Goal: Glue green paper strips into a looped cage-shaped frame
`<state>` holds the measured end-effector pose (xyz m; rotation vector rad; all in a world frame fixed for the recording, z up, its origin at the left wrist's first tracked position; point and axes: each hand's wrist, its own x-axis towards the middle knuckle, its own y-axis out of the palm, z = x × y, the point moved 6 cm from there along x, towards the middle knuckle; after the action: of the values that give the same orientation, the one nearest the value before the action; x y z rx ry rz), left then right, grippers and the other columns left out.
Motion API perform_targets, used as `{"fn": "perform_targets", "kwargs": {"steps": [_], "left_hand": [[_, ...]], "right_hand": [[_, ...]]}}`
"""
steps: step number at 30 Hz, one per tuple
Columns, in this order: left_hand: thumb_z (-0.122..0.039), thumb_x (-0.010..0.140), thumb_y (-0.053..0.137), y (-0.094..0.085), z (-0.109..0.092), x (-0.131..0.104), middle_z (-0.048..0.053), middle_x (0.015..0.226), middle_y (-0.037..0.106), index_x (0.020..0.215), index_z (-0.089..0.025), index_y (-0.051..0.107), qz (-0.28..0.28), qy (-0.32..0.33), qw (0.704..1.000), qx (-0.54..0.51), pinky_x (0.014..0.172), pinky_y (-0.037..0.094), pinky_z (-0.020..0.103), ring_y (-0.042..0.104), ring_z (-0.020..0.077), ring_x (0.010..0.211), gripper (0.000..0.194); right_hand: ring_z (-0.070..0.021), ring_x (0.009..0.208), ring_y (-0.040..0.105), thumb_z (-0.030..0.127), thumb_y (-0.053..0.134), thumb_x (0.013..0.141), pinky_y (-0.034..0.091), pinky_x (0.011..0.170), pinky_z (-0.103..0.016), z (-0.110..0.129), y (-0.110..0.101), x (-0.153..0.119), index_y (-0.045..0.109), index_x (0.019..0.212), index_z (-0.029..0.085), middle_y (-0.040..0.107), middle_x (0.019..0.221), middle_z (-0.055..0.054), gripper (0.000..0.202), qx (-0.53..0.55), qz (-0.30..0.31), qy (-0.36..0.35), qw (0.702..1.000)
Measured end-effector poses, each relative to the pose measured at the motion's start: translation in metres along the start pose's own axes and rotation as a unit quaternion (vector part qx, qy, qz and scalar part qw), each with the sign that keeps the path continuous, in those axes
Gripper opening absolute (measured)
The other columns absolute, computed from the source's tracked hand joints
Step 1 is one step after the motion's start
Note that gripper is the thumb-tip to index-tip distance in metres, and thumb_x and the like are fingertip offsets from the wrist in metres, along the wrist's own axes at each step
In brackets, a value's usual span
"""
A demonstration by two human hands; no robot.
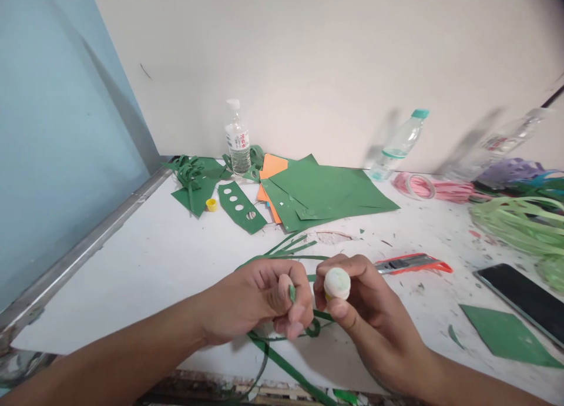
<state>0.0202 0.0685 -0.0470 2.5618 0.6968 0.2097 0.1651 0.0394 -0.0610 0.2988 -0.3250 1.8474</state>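
Note:
My left hand (pixel 277 300) is closed, pinching a small green paper piece (pixel 292 293) between thumb and fingers. Close beside it on the right, my right hand (pixel 359 312) holds a glue stick (pixel 337 284) by its yellow body, its whitish rounded end uncovered and facing up toward the camera. The two hands do not touch. Long green paper strips (pixel 286 368) run beneath and behind them, and a small green curl (pixel 312 328) shows between the hands. A yellow cap (pixel 211 205) stands on the white table at the back left.
Green sheets (pixel 335 188) lie over orange ones at the back. A punched green piece (pixel 240 206) and a water bottle (pixel 238 141) are left of them. On the right are a red cutter (pixel 414 264), a phone (pixel 524 294), a green square (pixel 506 335) and light green strips (pixel 520 221).

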Motion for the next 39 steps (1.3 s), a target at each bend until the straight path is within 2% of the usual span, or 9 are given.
{"fn": "perform_targets", "kwargs": {"steps": [3, 6, 9, 12, 17, 25, 32, 37, 39], "left_hand": [[-0.064, 0.094, 0.067, -0.001, -0.002, 0.0, -0.002, 0.065, 0.053, 0.076, -0.018, 0.055, 0.005, 0.005, 1.0, 0.003, 0.059, 0.029, 0.026, 0.039, 0.0113, 0.06, 0.051], [-0.062, 0.095, 0.067, -0.002, -0.005, 0.001, -0.003, 0.065, 0.051, 0.078, -0.017, 0.056, -0.026, -0.002, 0.999, 0.038, 0.057, 0.027, 0.025, 0.036, 0.0101, 0.059, 0.049], [-0.062, 0.094, 0.069, -0.005, -0.003, 0.0, -0.004, 0.067, 0.05, 0.077, -0.017, 0.056, -0.068, -0.038, 0.993, 0.087, 0.057, 0.028, 0.023, 0.038, 0.0094, 0.06, 0.049], [-0.061, 0.095, 0.068, -0.006, 0.0, -0.001, -0.004, 0.069, 0.051, 0.078, -0.017, 0.057, -0.082, -0.056, 0.989, 0.108, 0.058, 0.029, 0.022, 0.039, 0.009, 0.062, 0.048], [-0.06, 0.095, 0.068, -0.006, 0.003, 0.0, -0.005, 0.07, 0.051, 0.078, -0.017, 0.057, -0.085, -0.053, 0.99, 0.103, 0.059, 0.03, 0.022, 0.04, 0.0085, 0.064, 0.047], [-0.06, 0.093, 0.071, -0.005, 0.003, 0.002, -0.005, 0.068, 0.052, 0.076, -0.017, 0.056, -0.087, -0.052, 0.99, 0.095, 0.059, 0.031, 0.022, 0.041, 0.0088, 0.063, 0.048], [-0.062, 0.089, 0.074, -0.007, 0.005, 0.002, -0.003, 0.071, 0.056, 0.076, -0.017, 0.056, -0.086, -0.052, 0.992, 0.077, 0.061, 0.034, 0.022, 0.045, 0.0091, 0.064, 0.051], [-0.057, 0.095, 0.071, -0.014, 0.0, 0.002, -0.003, 0.073, 0.056, 0.08, -0.016, 0.056, -0.095, -0.016, 0.994, 0.06, 0.062, 0.032, 0.023, 0.042, 0.0085, 0.063, 0.046], [-0.056, 0.097, 0.069, -0.018, 0.001, 0.002, -0.003, 0.073, 0.056, 0.08, -0.016, 0.056, -0.09, -0.005, 0.995, 0.042, 0.062, 0.03, 0.024, 0.041, 0.0086, 0.063, 0.045]], "right_hand": [[-0.0163, 0.086, 0.059, 0.025, 0.057, 0.107, 0.052, 0.073, -0.028, 0.005, 0.0, 0.0, 0.054, 0.122, 0.029, 0.056, 0.103, -0.003, 0.016, -0.017, 0.012, -0.034, 0.999], [-0.0163, 0.084, 0.058, 0.021, 0.061, 0.104, 0.052, 0.072, -0.028, 0.009, -0.001, -0.001, 0.057, 0.126, 0.029, 0.059, 0.103, -0.004, 0.024, -0.049, 0.012, -0.058, 0.997], [-0.0169, 0.082, 0.059, 0.019, 0.063, 0.102, 0.053, 0.069, -0.028, 0.01, -0.003, -0.002, 0.058, 0.127, 0.032, 0.061, 0.102, -0.003, 0.029, -0.074, 0.013, -0.055, 0.996], [-0.0195, 0.088, 0.061, 0.02, 0.066, 0.1, 0.054, 0.069, -0.029, 0.009, -0.002, -0.004, 0.057, 0.128, 0.034, 0.063, 0.103, -0.004, 0.032, -0.087, 0.014, -0.044, 0.995], [-0.0181, 0.081, 0.059, 0.021, 0.065, 0.1, 0.056, 0.073, -0.032, 0.01, 0.002, -0.003, 0.055, 0.13, 0.036, 0.064, 0.107, -0.004, 0.035, -0.091, 0.031, -0.034, 0.995], [-0.0201, 0.085, 0.063, 0.02, 0.065, 0.1, 0.057, 0.073, -0.033, 0.013, 0.003, -0.003, 0.055, 0.13, 0.036, 0.064, 0.107, -0.005, 0.036, -0.103, 0.034, -0.049, 0.993], [-0.0231, 0.1, 0.065, 0.022, 0.065, 0.101, 0.056, 0.086, -0.036, 0.017, 0.002, -0.001, 0.052, 0.14, 0.035, 0.066, 0.11, -0.006, 0.043, -0.112, 0.074, -0.099, 0.986], [-0.0202, 0.088, 0.06, 0.023, 0.062, 0.103, 0.053, 0.077, -0.035, 0.01, -0.013, 0.003, 0.057, 0.133, 0.031, 0.06, 0.106, -0.005, 0.032, -0.122, 0.015, -0.097, 0.988], [-0.0203, 0.089, 0.059, 0.023, 0.058, 0.105, 0.051, 0.077, -0.035, 0.011, -0.017, 0.006, 0.057, 0.131, 0.03, 0.059, 0.106, -0.005, 0.028, -0.135, -0.001, -0.103, 0.986]]}}
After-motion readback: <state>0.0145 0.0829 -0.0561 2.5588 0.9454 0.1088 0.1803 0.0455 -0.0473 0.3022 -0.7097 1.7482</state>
